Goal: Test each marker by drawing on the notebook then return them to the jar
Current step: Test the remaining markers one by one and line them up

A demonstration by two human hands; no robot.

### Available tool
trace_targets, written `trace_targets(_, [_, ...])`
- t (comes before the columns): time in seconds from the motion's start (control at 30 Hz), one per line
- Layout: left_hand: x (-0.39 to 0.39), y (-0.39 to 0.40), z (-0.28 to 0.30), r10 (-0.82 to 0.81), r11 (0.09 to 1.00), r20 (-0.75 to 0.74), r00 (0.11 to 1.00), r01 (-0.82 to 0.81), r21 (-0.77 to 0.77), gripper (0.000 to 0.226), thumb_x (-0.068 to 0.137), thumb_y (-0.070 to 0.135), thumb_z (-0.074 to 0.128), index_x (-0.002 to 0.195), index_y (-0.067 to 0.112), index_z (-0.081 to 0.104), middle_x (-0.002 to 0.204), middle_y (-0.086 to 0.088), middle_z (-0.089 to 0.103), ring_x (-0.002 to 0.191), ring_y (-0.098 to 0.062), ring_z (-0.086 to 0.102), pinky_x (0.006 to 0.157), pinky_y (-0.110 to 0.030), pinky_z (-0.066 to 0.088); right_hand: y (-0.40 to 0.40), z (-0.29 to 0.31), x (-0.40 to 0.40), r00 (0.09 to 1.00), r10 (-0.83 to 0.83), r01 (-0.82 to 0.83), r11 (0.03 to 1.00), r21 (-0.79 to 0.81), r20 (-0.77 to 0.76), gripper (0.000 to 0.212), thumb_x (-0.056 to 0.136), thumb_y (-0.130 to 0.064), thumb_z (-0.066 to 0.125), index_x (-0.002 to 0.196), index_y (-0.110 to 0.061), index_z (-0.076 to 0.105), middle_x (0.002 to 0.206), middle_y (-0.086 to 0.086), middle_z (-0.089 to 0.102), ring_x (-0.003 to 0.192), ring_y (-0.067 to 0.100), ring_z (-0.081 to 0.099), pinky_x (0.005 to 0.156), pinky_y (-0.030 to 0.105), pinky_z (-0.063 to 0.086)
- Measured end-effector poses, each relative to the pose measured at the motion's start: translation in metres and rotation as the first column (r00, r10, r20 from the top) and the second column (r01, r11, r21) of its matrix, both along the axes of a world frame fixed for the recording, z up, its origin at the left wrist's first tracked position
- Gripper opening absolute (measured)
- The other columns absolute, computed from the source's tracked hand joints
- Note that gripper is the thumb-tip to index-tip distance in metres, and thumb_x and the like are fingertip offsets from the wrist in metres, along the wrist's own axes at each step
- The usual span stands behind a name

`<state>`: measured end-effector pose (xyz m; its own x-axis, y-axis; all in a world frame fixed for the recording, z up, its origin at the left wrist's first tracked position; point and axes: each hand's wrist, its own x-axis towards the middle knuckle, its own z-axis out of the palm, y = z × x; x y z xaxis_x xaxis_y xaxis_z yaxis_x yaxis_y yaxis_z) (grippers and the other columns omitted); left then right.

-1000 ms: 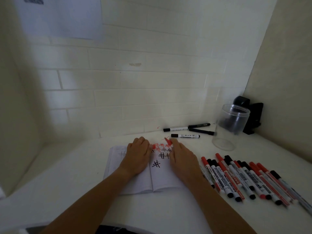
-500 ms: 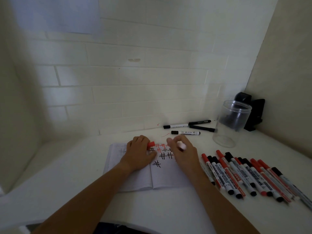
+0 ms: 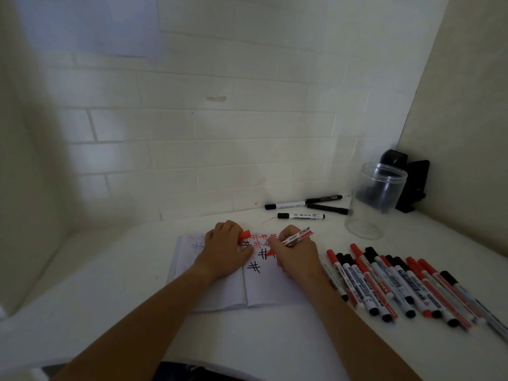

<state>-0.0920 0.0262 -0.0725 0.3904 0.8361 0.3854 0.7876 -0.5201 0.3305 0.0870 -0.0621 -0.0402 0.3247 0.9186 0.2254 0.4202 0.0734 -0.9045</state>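
An open notebook [image 3: 275, 290] lies on the white table, its right page marked with red and black hash signs. My left hand [image 3: 222, 251] rests on the notebook and grips a red marker cap [image 3: 244, 234]. My right hand [image 3: 295, 255] holds an uncapped red marker [image 3: 295, 236] with its tip down on the page. A clear plastic jar [image 3: 375, 199] stands upright at the back right with nothing in it. A row of several capped red and black markers [image 3: 398, 284] lies to the right of the notebook.
Three black markers [image 3: 302, 209] lie by the tiled back wall, left of the jar. A black object [image 3: 412, 182] sits in the right corner behind the jar. Walls close in at the left, back and right.
My right hand has turned the uncapped marker from pointing away to tip-down on the page. The left hand has stayed on the notebook with the cap.
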Motion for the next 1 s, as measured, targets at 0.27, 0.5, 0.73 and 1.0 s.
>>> trace_targets(0.27, [-0.0001, 0.0014, -0.0009, 0.007, 1.000, -0.017, 1.000, -0.007, 0.012, 0.052, 0.075, 0.067, 0.033, 0.100, 0.024, 0.049, 0.110, 0.005, 0.049, 0.104, -0.015, 0.041, 0.092, -0.035, 0.033, -0.0043, 0.0011, -0.0051, 0.990, 0.072, -0.069, 0.997, -0.030, 0.117, 0.024, 0.086, -0.019, 0.066, 0.068, -0.014, 0.051, 0.048, 0.000, 0.057, 0.041, 0.007, 0.050, 0.048, 0.023, 0.043])
trace_targets(0.5, [0.0004, 0.0026, -0.0025, -0.005, 0.999, 0.002, 1.000, 0.005, 0.040, 0.031, 0.088, 0.052, 0.057, 0.098, 0.025, 0.047, 0.111, 0.004, 0.048, 0.103, -0.013, 0.038, 0.091, -0.034, 0.030, 0.0009, 0.0047, -0.0006, 0.953, -0.127, 0.129, 0.992, 0.010, 0.277, 0.034, 0.085, -0.025, 0.066, 0.065, -0.015, 0.041, 0.057, -0.002, 0.046, 0.051, 0.009, 0.040, 0.042, 0.016, 0.031])
trace_targets(0.73, [0.0005, 0.0010, -0.0015, -0.005, 0.998, 0.014, 1.000, 0.004, 0.057, 0.028, 0.090, 0.048, 0.060, 0.098, 0.024, 0.048, 0.107, 0.005, 0.046, 0.099, -0.012, 0.035, 0.091, -0.035, 0.034, -0.0046, 0.0010, -0.0010, 0.985, 0.132, -0.127, 0.991, -0.045, 0.111, 0.025, 0.085, -0.021, 0.066, 0.070, -0.012, 0.049, 0.051, -0.002, 0.049, 0.047, 0.011, 0.042, 0.053, 0.029, 0.042])
trace_targets(1.0, [-0.0003, 0.0013, -0.0015, -0.010, 0.998, -0.003, 1.000, 0.010, 0.063, 0.033, 0.087, 0.053, 0.054, 0.098, 0.022, 0.050, 0.105, 0.006, 0.044, 0.098, -0.012, 0.036, 0.089, -0.033, 0.031, 0.0010, 0.0035, 0.0002, 0.949, -0.074, 0.076, 0.997, 0.004, 0.308, 0.032, 0.088, -0.025, 0.065, 0.067, -0.014, 0.044, 0.059, -0.001, 0.047, 0.051, 0.007, 0.037, 0.044, 0.014, 0.034])
